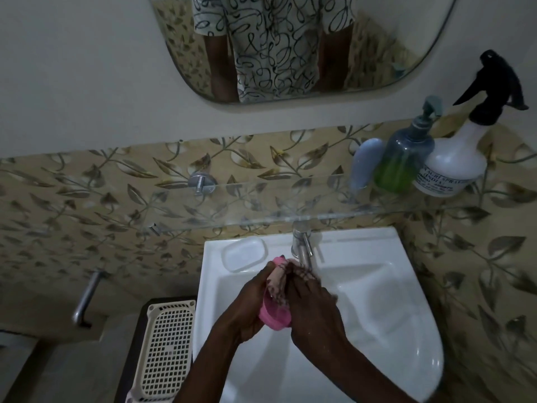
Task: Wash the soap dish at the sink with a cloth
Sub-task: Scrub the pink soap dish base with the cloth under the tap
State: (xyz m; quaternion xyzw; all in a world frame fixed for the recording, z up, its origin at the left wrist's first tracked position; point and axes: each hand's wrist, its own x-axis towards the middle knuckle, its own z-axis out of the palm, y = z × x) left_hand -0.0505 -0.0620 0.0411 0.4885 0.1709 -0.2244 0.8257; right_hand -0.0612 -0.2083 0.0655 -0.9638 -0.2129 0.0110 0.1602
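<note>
Over the white sink (386, 309) my left hand (247, 303) holds a pink soap dish (274, 317) from the left side. My right hand (315, 309) presses a pale cloth with a dark pattern (280, 279) against the dish from the right. The cloth covers the dish's upper part, with a pink tip showing above it. Both hands are just below the steel tap (302, 245); I cannot tell whether water runs.
A moulded soap recess (244, 253) lies at the sink's back left. A glass shelf (261, 205) above carries a blue tube (364, 161), a green soap pump bottle (404, 158) and a white spray bottle (456, 158). A cream perforated basket (165, 347) stands left of the sink.
</note>
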